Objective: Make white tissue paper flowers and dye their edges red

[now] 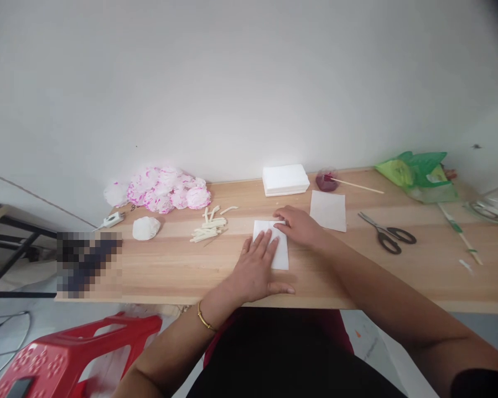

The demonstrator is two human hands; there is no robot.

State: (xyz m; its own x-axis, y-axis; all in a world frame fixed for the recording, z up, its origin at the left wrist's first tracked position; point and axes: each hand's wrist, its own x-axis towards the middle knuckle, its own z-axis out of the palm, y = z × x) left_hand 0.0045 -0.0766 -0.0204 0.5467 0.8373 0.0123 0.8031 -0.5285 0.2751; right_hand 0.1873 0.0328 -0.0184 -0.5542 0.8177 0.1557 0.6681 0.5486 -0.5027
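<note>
The surface looks like smooth wood with a faint sheen. The centre sheet and the right-hand sheet seem matt, soft paper; the puffs are crinkled and tissue-like. The scissors join metal blades to 2 matt, plastic-looking handles. The stool is glossy moulded plastic, the bag thin shiny plastic, the bracelet polished metal.

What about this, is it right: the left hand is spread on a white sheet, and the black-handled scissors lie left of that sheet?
Wrong side: the head view shows the black-handled scissors right of that white sheet. The left hand is indeed spread on it.
</note>
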